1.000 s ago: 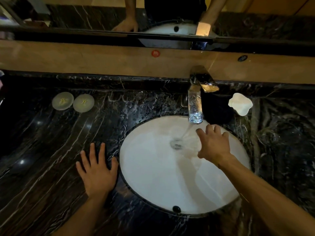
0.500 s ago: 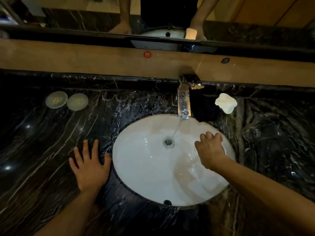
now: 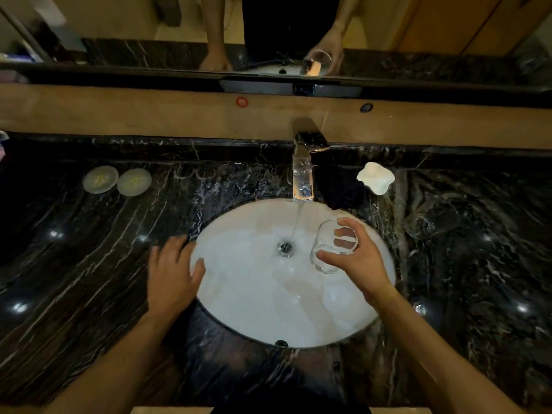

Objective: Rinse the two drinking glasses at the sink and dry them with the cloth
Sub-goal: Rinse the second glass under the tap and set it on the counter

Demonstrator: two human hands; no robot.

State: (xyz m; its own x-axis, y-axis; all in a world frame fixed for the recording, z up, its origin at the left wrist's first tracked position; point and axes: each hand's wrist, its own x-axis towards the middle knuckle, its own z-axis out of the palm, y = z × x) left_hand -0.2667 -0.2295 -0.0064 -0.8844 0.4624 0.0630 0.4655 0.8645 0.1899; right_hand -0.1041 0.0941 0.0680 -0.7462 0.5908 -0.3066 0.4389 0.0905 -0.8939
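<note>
A dark, white-veined marble counter [image 3: 89, 264] fills the frame, with a white oval basin [image 3: 268, 309] set in its centre. Two pale round discs [image 3: 117, 180] lie side by side at upper left. A white wavy-edged dish [image 3: 375, 177] sits right of the tap [image 3: 303, 174], and a second glass [image 3: 430, 222], barely visible, stands farther right.

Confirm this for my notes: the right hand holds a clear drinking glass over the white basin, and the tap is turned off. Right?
Not quite. The tap is running: a stream of water falls from the chrome faucet to the drain, as the head view shows. The right hand does hold the clear drinking glass over the white oval basin.
</note>
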